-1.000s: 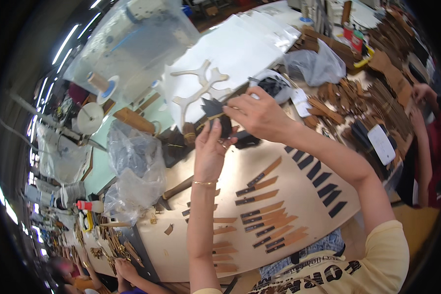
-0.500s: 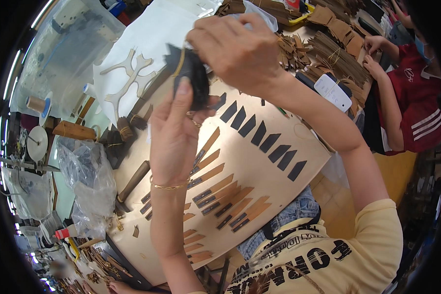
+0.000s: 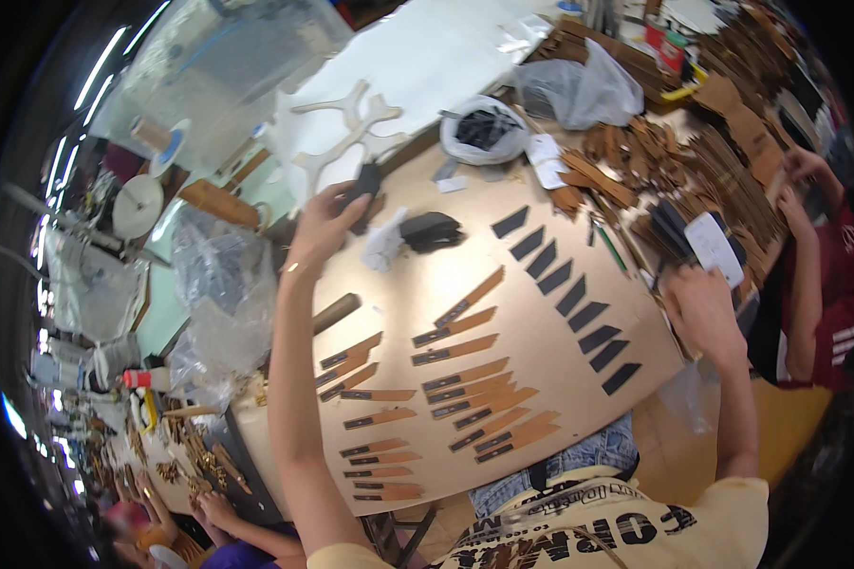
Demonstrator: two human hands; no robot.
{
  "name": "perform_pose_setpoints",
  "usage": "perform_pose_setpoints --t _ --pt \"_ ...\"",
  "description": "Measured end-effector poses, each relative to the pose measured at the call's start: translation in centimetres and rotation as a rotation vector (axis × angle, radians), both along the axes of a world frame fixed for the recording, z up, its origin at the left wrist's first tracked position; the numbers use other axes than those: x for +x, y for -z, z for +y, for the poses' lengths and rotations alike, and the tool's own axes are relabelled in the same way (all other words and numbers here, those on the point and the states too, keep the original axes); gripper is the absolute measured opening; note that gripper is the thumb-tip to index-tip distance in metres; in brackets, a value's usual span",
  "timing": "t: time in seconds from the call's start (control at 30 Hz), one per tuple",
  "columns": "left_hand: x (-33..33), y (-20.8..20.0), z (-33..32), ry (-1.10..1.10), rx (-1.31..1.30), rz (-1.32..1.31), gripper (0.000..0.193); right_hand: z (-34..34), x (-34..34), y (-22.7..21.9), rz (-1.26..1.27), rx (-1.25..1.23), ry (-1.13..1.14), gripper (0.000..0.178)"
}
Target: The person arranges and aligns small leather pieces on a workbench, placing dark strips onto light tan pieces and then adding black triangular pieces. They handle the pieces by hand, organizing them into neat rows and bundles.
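Observation:
My left hand (image 3: 324, 226) is closed on a black bundle of cut pieces (image 3: 367, 184) at the far left of the work board. Beside it, a crumpled pale wrapper (image 3: 384, 242) lies against another black bundle (image 3: 431, 230). My right hand (image 3: 704, 308) is at the board's right edge, fingers curled, close to a stack of black strips (image 3: 669, 230) and a white tag card (image 3: 714, 248); whatever its fingertips hold is hidden. Between my hands runs a slanting row of black slant-cut pieces (image 3: 569, 296). Nearer me lie rows of brown straps with dark ends (image 3: 479, 387).
A white plastic bag of black scraps (image 3: 486, 133) stands at the far edge, with heaps of brown leather pieces (image 3: 626, 156) to its right. A hammer handle (image 3: 337, 313) lies by my left forearm. Clear plastic bags (image 3: 209, 275) sit left; co-workers' hands (image 3: 797, 194) are at right.
My hands have parted: the left carries the black bundle down to the board's far left, while the right has left the bundle and its yellow band and dropped to the right edge. The view has shifted.

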State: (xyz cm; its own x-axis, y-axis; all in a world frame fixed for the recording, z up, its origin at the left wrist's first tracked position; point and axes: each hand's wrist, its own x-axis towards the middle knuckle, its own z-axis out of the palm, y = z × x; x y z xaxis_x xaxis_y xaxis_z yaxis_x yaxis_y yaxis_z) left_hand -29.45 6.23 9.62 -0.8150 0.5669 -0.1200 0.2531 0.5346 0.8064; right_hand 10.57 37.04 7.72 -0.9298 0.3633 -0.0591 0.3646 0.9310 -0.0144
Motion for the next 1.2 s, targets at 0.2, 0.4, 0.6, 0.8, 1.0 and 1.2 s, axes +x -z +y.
perform_pose_setpoints --t 0.2,0.4,0.6,0.8,1.0,1.2 --pt "-4.1 4.5 3.6 0.228 -0.166 -0.154 0.057 -0.8 0.7 1.3 0.08 -0.127 0.069 0.007" --pt "-3.8 6.8 4.5 0.315 -0.224 0.052 0.049 -1.4 -4.5 -0.9 0.31 -0.198 -0.166 0.009" --pt "-3.2 7.7 2.9 0.292 -0.11 0.047 0.055 -2.3 -18.9 1.0 0.456 -0.46 -0.548 0.019" --pt "-2.9 8.5 2.5 0.26 0.019 0.03 0.047 -6.0 -31.3 4.1 0.409 -0.51 -0.53 0.039" --pt "-3.5 9.3 2.5 0.272 -0.036 0.059 0.046 -7.5 -33.5 5.1 0.289 -0.475 -0.567 0.04" --pt "-3.1 8.5 1.6 0.24 0.09 0.023 0.063 -4.9 -28.3 4.3 0.142 -0.298 -0.508 0.023"
